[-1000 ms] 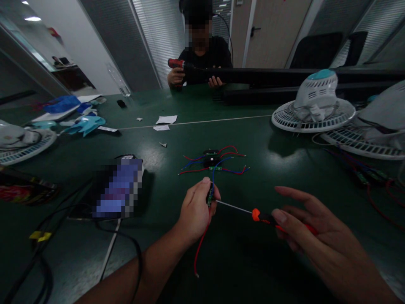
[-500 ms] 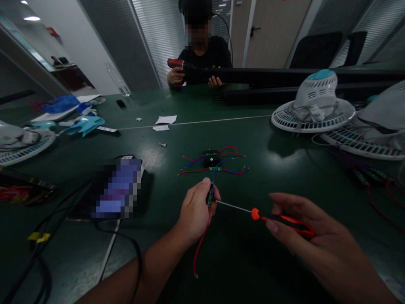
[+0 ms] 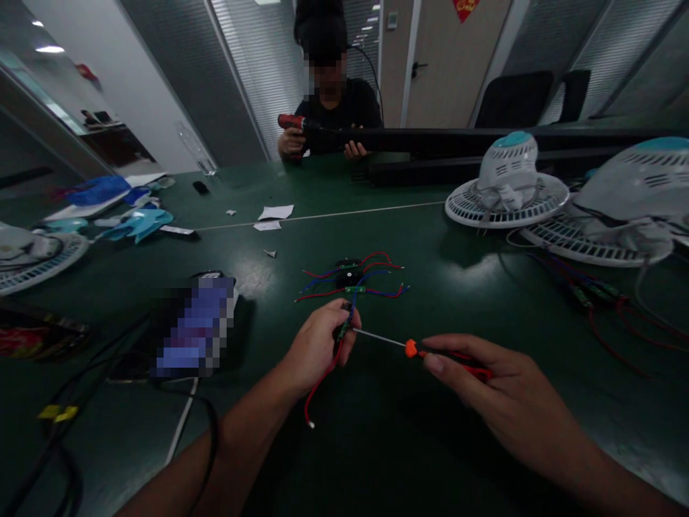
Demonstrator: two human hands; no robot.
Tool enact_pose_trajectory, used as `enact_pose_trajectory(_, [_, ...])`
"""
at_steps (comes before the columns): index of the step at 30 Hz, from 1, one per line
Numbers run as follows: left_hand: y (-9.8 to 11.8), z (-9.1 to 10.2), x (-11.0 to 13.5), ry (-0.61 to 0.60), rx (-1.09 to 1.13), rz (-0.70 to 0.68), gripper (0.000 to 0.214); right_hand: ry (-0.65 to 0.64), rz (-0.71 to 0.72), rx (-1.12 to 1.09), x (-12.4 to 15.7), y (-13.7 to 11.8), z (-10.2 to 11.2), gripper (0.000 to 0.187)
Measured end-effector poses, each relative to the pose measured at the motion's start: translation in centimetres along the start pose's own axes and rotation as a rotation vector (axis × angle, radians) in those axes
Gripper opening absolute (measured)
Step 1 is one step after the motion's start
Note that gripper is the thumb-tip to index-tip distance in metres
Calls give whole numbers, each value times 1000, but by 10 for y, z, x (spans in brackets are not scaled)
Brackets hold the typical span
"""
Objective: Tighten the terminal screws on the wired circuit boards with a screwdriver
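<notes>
Between the thumb and fingers of my left hand [image 3: 321,343] is a small green circuit board [image 3: 343,329], partly covered by the hand. A red wire [image 3: 321,380] hangs from its near end and a blue wire [image 3: 354,295] leaves its far end. My right hand [image 3: 484,384] grips the handle of an orange and black screwdriver [image 3: 412,349]. The screwdriver's thin shaft points left, its tip at the board in my left hand. Just beyond, several similar boards with red and blue wires [image 3: 355,289] lie on the green table [image 3: 377,237], around a black round part [image 3: 349,278].
White fan housings [image 3: 506,190] stand at right, with more wired boards [image 3: 581,293] near them. On the left are a phone with a blurred screen [image 3: 194,327], black cables [image 3: 69,459] and another fan housing [image 3: 37,251]. Across the table a person [image 3: 339,100] holds a red power drill [image 3: 291,122].
The view has shifted slightly. My right hand's fingers have closed more around the screwdriver handle; its tip stays at the board. The red wire's loose end has swung left and up.
</notes>
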State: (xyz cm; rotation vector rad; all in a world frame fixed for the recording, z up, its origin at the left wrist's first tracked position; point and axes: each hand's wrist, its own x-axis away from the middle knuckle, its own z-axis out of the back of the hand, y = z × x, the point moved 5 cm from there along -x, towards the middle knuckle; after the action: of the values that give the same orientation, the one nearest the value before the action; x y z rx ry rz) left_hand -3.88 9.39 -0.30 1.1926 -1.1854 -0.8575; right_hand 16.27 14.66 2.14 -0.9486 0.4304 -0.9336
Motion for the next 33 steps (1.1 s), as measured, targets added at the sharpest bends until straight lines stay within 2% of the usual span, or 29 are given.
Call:
enact_pose_trajectory(3, [4,0,0,-8,-72,56,28,12,12,2,-1,1,0,25])
enact_pose_trajectory(7, [3,2,-3,-32,-137,53,36,14,12,18,-4,3,-3,27])
enact_pose_trajectory(10, [3,11,-9,55,-380,-28,40,28,4,50,-6,6,-4,27])
enact_pose_trajectory(13, [10,21,-14,218,-660,-219,38,48,-8,83,-8,10,-2,28])
enact_pose_trajectory(16, [8,22,-19,233,-776,-219,30,69,-16,107,-10,13,1,33])
enact_pose_trajectory(19, [7,19,-22,219,-850,-258,22,97,11,129,-11,14,1,36])
enact_pose_trajectory(23, [5,19,-25,245,-917,-346,20,118,118,183,-10,10,-3,34])
enact_pose_trajectory(28, [0,24,-27,223,-905,-316,24,79,243,271,-9,7,-9,33])
enact_pose_trajectory(33, [0,25,-28,203,-885,-279,25,43,291,349,-10,10,-13,34])
